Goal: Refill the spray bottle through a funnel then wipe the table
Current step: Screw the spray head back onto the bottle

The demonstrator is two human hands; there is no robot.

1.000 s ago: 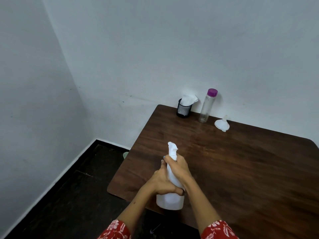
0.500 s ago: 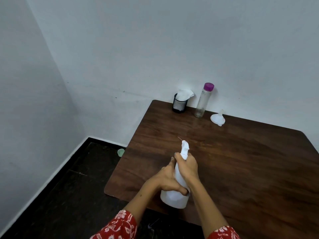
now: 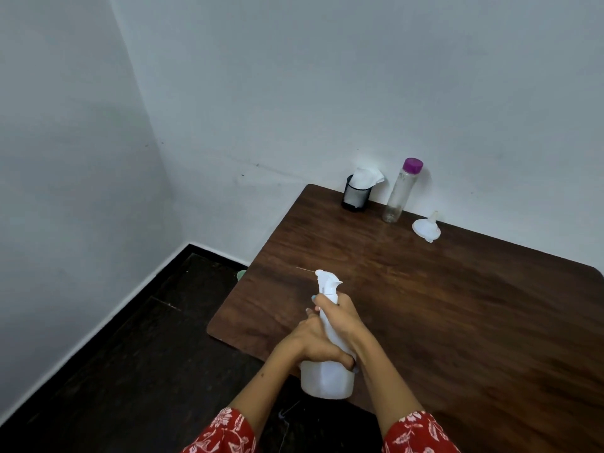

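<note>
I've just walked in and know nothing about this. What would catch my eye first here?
First, the white spray bottle at the near edge of the dark wooden table, gripped by both hands: the left hand round its body, the right hand round its neck. Next, along the far edge by the wall: a black mesh cup stuffed with white tissue, a clear bottle with a purple cap, and a white funnel lying on the table.

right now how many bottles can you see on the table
2: a white spray bottle at the near edge, gripped by the left hand and right hand, and a clear purple-capped bottle by the far wall.
</note>
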